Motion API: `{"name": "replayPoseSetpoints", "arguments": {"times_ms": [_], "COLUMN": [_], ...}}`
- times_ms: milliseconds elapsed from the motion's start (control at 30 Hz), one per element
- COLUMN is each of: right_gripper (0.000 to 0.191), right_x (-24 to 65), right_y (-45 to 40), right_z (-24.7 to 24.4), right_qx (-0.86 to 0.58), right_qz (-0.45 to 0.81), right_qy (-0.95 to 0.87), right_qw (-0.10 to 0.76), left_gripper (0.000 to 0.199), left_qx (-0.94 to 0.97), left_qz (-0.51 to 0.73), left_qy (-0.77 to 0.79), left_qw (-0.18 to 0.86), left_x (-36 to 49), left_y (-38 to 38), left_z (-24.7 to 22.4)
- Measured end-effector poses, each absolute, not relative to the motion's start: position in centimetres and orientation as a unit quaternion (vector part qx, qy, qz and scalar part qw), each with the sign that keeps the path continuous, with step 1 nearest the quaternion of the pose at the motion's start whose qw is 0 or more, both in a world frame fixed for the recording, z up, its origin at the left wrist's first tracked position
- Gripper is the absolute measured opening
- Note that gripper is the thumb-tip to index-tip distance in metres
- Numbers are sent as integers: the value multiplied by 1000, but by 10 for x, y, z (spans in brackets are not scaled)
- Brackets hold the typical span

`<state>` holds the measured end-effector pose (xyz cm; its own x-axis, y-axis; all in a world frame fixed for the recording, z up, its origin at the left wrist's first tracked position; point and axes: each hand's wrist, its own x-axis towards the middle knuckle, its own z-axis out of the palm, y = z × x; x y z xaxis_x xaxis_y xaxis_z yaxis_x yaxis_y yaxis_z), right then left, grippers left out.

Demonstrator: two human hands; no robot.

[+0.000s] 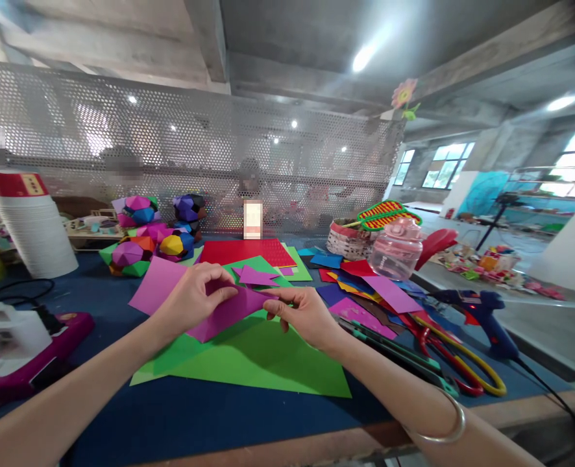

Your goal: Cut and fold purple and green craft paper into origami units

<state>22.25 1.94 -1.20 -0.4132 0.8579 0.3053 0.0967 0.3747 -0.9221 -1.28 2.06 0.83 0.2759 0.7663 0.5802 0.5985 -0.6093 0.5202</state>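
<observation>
Both my hands hold one purple sheet of paper (229, 314) above the table. My left hand (197, 292) pinches its upper edge between thumb and fingers, while my right hand (302, 314) grips its pointed right end. The sheet looks bent or folded; its crease is partly hidden by my fingers. Under it lies a large light green sheet (258, 360), with a darker green sheet (263, 264) behind. Small purple paper pieces (256, 276) rest on that darker sheet. Another purple sheet (152, 285) shows behind my left wrist.
Right: scissors (463, 363), a blue glue gun (492, 318), paper scraps (365, 311), a pink clear bottle (397, 250) and a woven basket (348, 239). Left: stacked paper cups (34, 227), a magenta power strip (73, 331) and colourful paper balls (132, 253). A perforated screen (278, 149) stands behind.
</observation>
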Motion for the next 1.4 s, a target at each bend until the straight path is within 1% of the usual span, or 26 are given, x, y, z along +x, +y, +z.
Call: {"name": "replayPoseSetpoints", "arguments": {"times_ms": [300,533,900,1100,1400], "right_gripper": [38,36,38,35,40], "right_x": [222,222,222,223,222], "right_y": [18,18,20,19,21], "right_z": [-12,-12,-13,-13,-14], "right_qx": [-349,-356,-364,-366,-375], "right_qz": [445,439,425,412,421], "right_qy": [-700,-696,-698,-704,-700], "right_qw": [436,442,448,448,439], "left_gripper": [15,14,12,12,11], "left_qx": [790,788,786,788,784], "left_qz": [425,432,444,445,450], "left_qy": [427,426,429,424,426], "left_qw": [112,106,42,21,29], "left_x": [-12,-11,-10,-9,-10], "left_y": [19,19,17,14,13], "left_z": [7,5,7,8,9]}}
